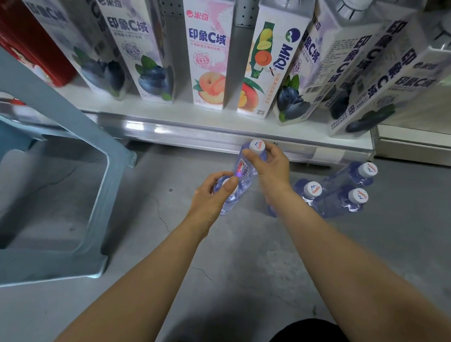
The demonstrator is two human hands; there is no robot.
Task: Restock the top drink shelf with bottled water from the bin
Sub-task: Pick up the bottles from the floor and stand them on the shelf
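Left hand (212, 192) fingers clasp the near bottle (228, 205), right hand (269, 166) fingers the far bottle (245, 167). Three more bottles (334, 192) stand right on the floor (bin (101, 191) looks empty). All the shelving seems left to do.

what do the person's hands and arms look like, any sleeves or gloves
Both are bare: the left hand and right hand wear no gloves, rings or watch, and the left forearm and right forearm show no sleeve as far as the picture's edge.

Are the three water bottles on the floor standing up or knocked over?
Upright. The three bottles stand on the concrete floor, and their white caps face up toward the camera.
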